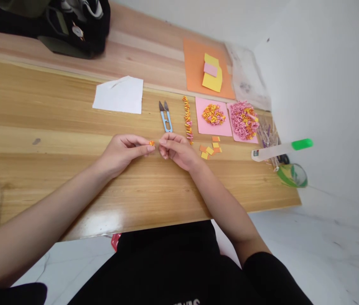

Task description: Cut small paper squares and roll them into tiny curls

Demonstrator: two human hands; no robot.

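Observation:
Between thumb and fingertips, my left hand (120,153) pinches a small orange rolled-up piece (152,143) above the wooden table. My right hand (181,152) is just to its right, thumb and fingers pressed together; whatever they hold, if anything, is too small to make out. Beyond the hands lie blue-handled thread snips (168,123), blades pointing away. A row of small orange, yellow and pink rolled pieces (187,118) runs beside them. Small orange and yellow paper rectangles (209,150) are scattered right of my right hand.
Two pink sheets (201,128) bear piles of rolled pieces (214,115). White paper (119,96) lies left of the snips. Behind are an orange sheet (192,67) and a dark bag (98,38). A green-capped bottle (274,151) and green tape roll (285,176) are at the right.

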